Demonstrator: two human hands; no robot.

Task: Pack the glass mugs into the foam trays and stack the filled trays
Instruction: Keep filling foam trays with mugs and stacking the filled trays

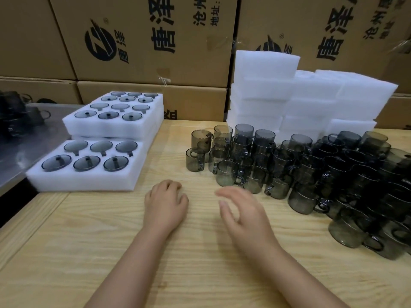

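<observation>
Several smoky grey glass mugs (311,170) stand stacked in a crowd on the right half of the wooden table (155,252). At the left, a white foam tray (84,181) filled with mugs lies near the table's edge. Behind it a stack of filled foam trays (115,125) stands higher. Piles of white foam trays (311,101) rise behind the mugs. My left hand (165,202) rests on the table with loosely curled fingers and holds nothing. My right hand (242,212) hovers with spread fingers just left of the nearest mugs, holding nothing.
Large printed cardboard boxes (144,41) form a wall behind the table. A metal surface (33,134) with more dark glassware at its far end lies to the left of the table.
</observation>
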